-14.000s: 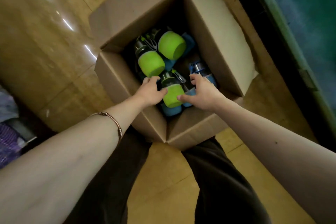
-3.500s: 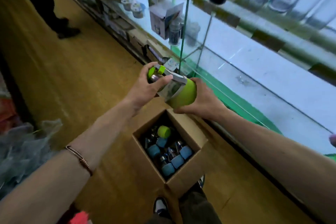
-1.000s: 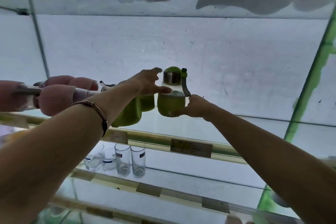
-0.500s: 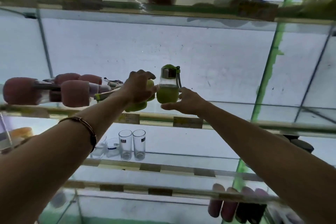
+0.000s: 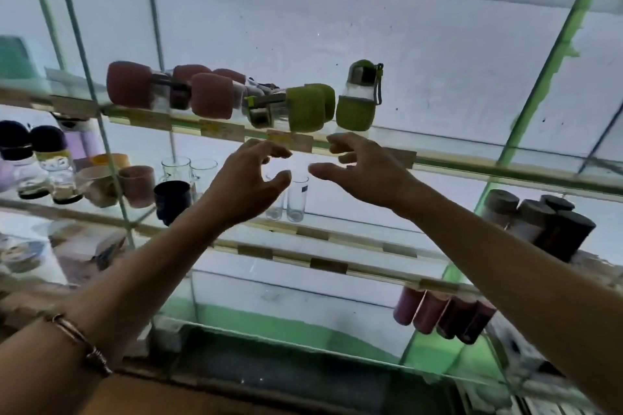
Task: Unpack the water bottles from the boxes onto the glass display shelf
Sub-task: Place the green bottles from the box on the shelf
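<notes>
View: looking up from below at a glass display shelf (image 5: 472, 162), one of several tiers with green-tinted edges and paper price tags along the front.
Upright bottle: a green water bottle (image 5: 359, 98) stands on this shelf, clear in the middle, green sleeve at the base, green cap and a dark strap on the right side.
Lying bottles: just to its left, more green bottles (image 5: 296, 108) lie on their sides, and further left pink bottles (image 5: 168, 91) lie the same way (they overlap, so an exact count cannot be told).
Left hand (image 5: 249, 182): raised below the shelf edge, fingers loosely curved, holding nothing; a bracelet (image 5: 81, 344) sits on the wrist.
Right hand (image 5: 367, 172): raised beside it, below the upright bottle and apart from it, fingers relaxed, thumb out, holding nothing.
Lower shelf: clear drinking glasses (image 5: 293, 199) behind the hands, a dark mug (image 5: 172, 199) and cups to the left.
Right side: dark cylindrical flasks (image 5: 539, 226).
</notes>
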A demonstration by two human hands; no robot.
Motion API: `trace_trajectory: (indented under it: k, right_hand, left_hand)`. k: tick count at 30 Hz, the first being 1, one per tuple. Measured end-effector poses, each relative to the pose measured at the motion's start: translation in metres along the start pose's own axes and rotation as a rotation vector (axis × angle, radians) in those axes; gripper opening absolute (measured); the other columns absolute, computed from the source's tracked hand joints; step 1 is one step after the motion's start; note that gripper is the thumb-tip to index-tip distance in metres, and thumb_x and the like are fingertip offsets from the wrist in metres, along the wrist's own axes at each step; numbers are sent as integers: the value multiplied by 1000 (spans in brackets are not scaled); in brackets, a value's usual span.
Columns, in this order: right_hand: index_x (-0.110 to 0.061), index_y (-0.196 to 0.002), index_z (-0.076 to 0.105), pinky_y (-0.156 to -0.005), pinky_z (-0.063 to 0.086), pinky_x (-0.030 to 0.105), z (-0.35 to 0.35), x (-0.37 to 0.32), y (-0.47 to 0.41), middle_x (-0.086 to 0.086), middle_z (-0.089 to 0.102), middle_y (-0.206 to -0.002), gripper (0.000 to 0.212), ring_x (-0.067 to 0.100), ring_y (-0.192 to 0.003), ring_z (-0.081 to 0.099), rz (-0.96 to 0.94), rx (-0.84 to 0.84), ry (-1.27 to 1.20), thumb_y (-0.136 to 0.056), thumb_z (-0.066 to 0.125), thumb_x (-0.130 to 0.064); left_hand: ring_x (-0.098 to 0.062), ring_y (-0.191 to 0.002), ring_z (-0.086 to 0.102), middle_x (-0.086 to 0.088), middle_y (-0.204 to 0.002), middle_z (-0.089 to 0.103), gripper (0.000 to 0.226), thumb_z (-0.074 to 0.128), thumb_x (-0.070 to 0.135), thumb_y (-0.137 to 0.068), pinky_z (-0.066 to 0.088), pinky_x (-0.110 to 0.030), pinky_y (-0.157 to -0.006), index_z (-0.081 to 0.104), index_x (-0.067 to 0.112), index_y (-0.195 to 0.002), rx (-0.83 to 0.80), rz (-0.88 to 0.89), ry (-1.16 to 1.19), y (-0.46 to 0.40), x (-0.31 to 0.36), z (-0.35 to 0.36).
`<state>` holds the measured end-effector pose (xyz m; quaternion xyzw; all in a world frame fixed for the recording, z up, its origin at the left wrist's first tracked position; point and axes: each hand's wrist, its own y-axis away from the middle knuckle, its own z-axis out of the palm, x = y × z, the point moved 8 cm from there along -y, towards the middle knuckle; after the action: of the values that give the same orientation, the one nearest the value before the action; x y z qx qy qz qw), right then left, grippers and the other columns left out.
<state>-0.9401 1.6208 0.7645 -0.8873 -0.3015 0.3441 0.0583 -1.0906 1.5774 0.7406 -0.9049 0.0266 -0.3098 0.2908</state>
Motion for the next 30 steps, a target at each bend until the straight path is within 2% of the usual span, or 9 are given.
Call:
trace_trajectory:
  k: [2, 7, 11, 14, 18, 22, 26, 30]
  right_hand:
    - [-20, -139, 43, -98, 45, 34, 14, -8, 14, -1, 52, -136, 64, 14, -120, 51, -30, -26, -26, -84, 66, -44]
    - [-24, -134, 48, -98, 45, 32, 75, -21, 38, -6, 54, -132, 57, 10, -116, 52, -65, -173, -83, -84, 66, -44]
    - [-26, -132, 50, -99, 45, 31, 130, -23, 52, -10, 55, -127, 55, 6, -114, 52, -60, -297, -173, -83, 66, -45]
    - [-27, -132, 51, -101, 44, 34, 172, -21, 60, -12, 56, -126, 56, 5, -114, 52, -70, -388, -185, -82, 66, -48]
    - [-25, -134, 49, -104, 42, 36, 228, -18, 67, -8, 53, -131, 56, 9, -117, 50, -111, -546, -185, -84, 64, -47]
    - [-28, -136, 44, -105, 38, 38, 286, -18, 75, -2, 47, -138, 58, 16, -123, 45, -200, -759, -117, -85, 60, -50]
    - [-30, -140, 38, -101, 35, 30, 338, -10, 85, -3, 41, -142, 62, 15, -127, 40, -289, -934, -84, -86, 57, -54]
    - [-27, -144, 35, -101, 34, 28, 390, 6, 104, -2, 37, -145, 64, 16, -130, 39, -373, -1093, -34, -88, 55, -52]
  left_hand:
    - [-11, -107, 54, 1, -124, 55, 30, 62, 23, -89, 39, -18, -79, 58, 21, -119, -21, -47, 38, 27, -9, -3]
    - [-7, -104, 56, 8, -118, 57, 31, 62, 24, -88, 39, -21, -83, 56, 26, -118, -33, -214, 96, 105, -51, -16]
    - [-3, -103, 54, 12, -115, 54, 35, 61, 27, -88, 45, -28, -88, 54, 27, -122, -57, -344, 99, 160, -80, -12]
    - [7, -100, 50, 22, -107, 50, 34, 60, 30, -89, 45, -19, -81, 50, 33, -122, -70, -472, 138, 199, -103, -1]
    - [-4, -104, 53, 10, -114, 54, 29, 60, 25, -90, 39, -16, -83, 54, 25, -118, -57, -633, 106, 241, -142, 18]
    - [3, -96, 46, 13, -105, 45, 16, 57, 17, -90, 35, -7, -77, 52, 29, -100, -24, -794, 48, 281, -169, 37]
    - [-8, -104, 47, 10, -111, 41, 24, 57, 14, -90, 41, -21, -91, 47, 31, -102, -25, -940, 29, 323, -199, 60]
    - [-13, -108, 48, 4, -114, 43, 24, 56, 11, -88, 42, -27, -94, 52, 26, -107, 19, -1200, 70, 379, -227, 77]
